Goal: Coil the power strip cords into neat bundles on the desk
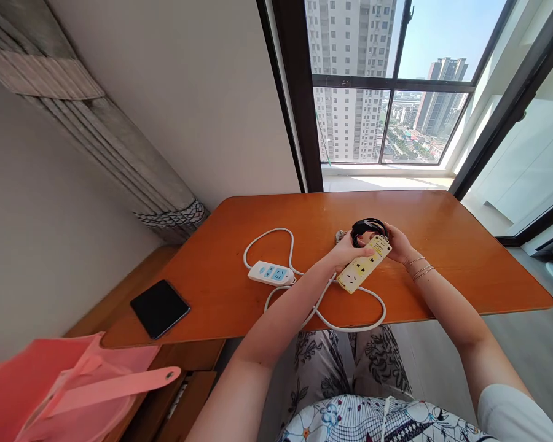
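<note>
A cream-yellow power strip is held tilted above the orange table. My left hand grips its upper left side. My right hand closes on its far end, where a coiled black cord is bundled. A white power strip with blue sockets lies flat on the table to the left. Its white cable loops across the tabletop and under my forearms.
A black phone lies face down near the table's front left corner. A pink bag sits at lower left. A rolled mat leans along the wall. Large windows stand behind the table.
</note>
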Motion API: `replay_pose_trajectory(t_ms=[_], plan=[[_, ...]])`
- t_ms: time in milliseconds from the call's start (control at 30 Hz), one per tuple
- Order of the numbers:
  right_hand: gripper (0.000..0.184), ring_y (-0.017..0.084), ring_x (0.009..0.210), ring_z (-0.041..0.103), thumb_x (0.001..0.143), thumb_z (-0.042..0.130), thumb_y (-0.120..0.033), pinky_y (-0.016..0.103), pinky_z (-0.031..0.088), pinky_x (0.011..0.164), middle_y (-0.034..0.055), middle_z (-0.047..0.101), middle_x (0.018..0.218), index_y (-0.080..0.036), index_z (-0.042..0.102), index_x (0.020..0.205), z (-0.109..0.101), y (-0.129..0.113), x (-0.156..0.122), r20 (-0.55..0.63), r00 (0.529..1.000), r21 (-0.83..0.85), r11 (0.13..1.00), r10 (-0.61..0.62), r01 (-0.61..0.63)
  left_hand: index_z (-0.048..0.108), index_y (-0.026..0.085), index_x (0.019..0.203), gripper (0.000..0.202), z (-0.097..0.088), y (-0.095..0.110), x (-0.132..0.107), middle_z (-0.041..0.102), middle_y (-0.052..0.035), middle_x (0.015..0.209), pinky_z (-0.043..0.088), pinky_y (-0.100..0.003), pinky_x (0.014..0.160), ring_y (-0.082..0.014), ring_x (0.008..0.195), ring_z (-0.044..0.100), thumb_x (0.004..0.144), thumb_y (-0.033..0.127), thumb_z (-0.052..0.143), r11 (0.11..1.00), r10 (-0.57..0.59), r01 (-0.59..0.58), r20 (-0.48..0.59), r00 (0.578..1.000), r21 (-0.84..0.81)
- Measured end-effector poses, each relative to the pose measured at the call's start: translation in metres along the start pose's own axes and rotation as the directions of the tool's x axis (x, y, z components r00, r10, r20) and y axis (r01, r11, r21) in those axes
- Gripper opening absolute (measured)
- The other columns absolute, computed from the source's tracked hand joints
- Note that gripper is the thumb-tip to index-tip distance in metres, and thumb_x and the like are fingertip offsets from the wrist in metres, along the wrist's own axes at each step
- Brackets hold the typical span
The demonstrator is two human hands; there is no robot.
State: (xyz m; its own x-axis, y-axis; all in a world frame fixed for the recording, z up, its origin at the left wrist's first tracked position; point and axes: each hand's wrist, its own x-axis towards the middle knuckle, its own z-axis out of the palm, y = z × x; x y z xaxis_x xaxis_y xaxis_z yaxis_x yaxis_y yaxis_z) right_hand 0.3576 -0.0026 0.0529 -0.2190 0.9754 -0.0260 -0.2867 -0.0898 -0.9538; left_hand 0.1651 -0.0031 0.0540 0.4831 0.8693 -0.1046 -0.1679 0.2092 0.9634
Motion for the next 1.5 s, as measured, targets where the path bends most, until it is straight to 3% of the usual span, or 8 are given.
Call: replay_pose_trajectory(t_ms=[267, 400, 567, 733, 867, 1100, 1300, 1500], plan=[[0.051, 0.023, 0.088, 0.071, 0.059, 0.095, -0.046, 0.032, 0.055, 0.076, 0.0053, 0.077, 0.091, -0.022, 0.074, 0.099, 0.003, -0.015, -0.009, -0.066, 0.997, -0.025, 0.999, -0.029, 0.027, 0.053, 0.019, 0.104, 0.077, -0.008, 0.001, -0.003, 0.062, 0.0047, 0.072, 0.052, -0.034, 0.068, -0.0167, 0.065, 0.064, 0.044, 0.032, 0.099, 0.979, 0.037, -0.034, -0.012, 0.999, 0.199], [0.053, 0.022, 0.097, 0.070, 0.061, 0.092, -0.055, 0.032, 0.058, 0.081, 0.0035, 0.076, 0.104, -0.026, 0.072, 0.101, 0.007, -0.003, -0.009, -0.205, 0.975, 0.172, 0.978, -0.085, 0.122, 0.050, 0.020, 0.104, 0.077, -0.002, 0.003, 0.007, 0.067, 0.0020, 0.076, 0.055, -0.038, 0.076, -0.0212, 0.075, 0.069, 0.047, 0.030, 0.099, 0.994, 0.084, -0.078, -0.094, 0.992, 0.072], [0.055, 0.026, 0.098, 0.071, 0.063, 0.090, -0.057, 0.033, 0.059, 0.074, 0.0073, 0.075, 0.112, -0.025, 0.072, 0.105, 0.017, 0.011, -0.019, -0.054, 0.996, 0.108, 0.992, 0.068, -0.062, 0.047, 0.022, 0.099, 0.074, 0.013, -0.007, 0.026, 0.069, 0.0002, 0.086, 0.056, -0.039, 0.083, -0.0230, 0.089, 0.071, 0.047, 0.026, 0.098, 0.982, 0.111, -0.154, -0.327, 0.939, -0.109], [0.049, 0.028, 0.095, 0.071, 0.068, 0.087, -0.058, 0.038, 0.059, 0.079, 0.0083, 0.076, 0.100, -0.023, 0.069, 0.098, 0.015, 0.017, -0.012, -0.066, 0.998, 0.074, 0.997, -0.009, 0.014, 0.049, 0.023, 0.091, 0.049, 0.030, -0.019, 0.035, 0.068, 0.0011, 0.081, 0.057, -0.037, 0.083, -0.0213, 0.087, 0.070, 0.063, 0.035, 0.088, 0.960, 0.059, -0.118, -0.227, 0.972, -0.255], [0.047, 0.023, 0.075, 0.070, 0.070, 0.087, -0.057, 0.036, 0.059, 0.069, 0.0064, 0.075, 0.087, -0.022, 0.066, 0.093, -0.005, 0.022, 0.000, -0.187, 0.981, 0.071, 0.997, 0.044, -0.031, 0.058, 0.020, 0.086, 0.023, 0.031, -0.017, 0.041, 0.070, -0.0037, 0.085, 0.054, -0.032, 0.079, -0.0203, 0.090, 0.068, 0.079, 0.039, 0.068, 0.979, -0.067, 0.029, -0.181, 0.981, -0.202], [0.041, 0.015, 0.056, 0.060, 0.076, 0.085, -0.052, 0.026, 0.050, 0.052, 0.0035, 0.068, 0.070, -0.018, 0.062, 0.082, -0.063, -0.004, 0.019, -0.383, 0.923, -0.201, 0.973, 0.031, -0.116, 0.064, 0.020, 0.096, 0.032, 0.012, -0.015, 0.039, 0.071, -0.0050, 0.094, 0.051, -0.029, 0.072, -0.0181, 0.085, 0.067, 0.069, 0.029, 0.078, 0.984, -0.173, 0.162, -0.215, 0.961, -0.071], [0.031, 0.016, 0.055, 0.059, 0.080, 0.084, -0.038, 0.026, 0.046, 0.048, 0.0061, 0.069, 0.069, -0.015, 0.066, 0.090, -0.125, -0.049, 0.024, -0.468, 0.881, -0.327, 0.913, 0.069, -0.245, 0.067, 0.019, 0.092, 0.030, -0.013, -0.024, 0.015, 0.071, -0.0040, 0.094, 0.053, -0.031, 0.078, -0.0174, 0.083, 0.069, 0.066, 0.025, 0.081, 0.982, -0.072, 0.099, -0.163, 0.984, 0.161], [0.026, 0.018, 0.059, 0.061, 0.084, 0.077, -0.035, 0.029, 0.048, 0.054, 0.0094, 0.071, 0.075, -0.015, 0.072, 0.100, -0.150, -0.063, 0.037, -0.434, 0.895, -0.522, 0.781, 0.102, -0.343, 0.070, 0.019, 0.090, 0.027, -0.039, -0.018, -0.006, 0.072, -0.0048, 0.097, 0.054, -0.038, 0.090, -0.0185, 0.084, 0.068, 0.066, 0.027, 0.081, 0.960, 0.066, -0.047, -0.059, 0.996, 0.275]])
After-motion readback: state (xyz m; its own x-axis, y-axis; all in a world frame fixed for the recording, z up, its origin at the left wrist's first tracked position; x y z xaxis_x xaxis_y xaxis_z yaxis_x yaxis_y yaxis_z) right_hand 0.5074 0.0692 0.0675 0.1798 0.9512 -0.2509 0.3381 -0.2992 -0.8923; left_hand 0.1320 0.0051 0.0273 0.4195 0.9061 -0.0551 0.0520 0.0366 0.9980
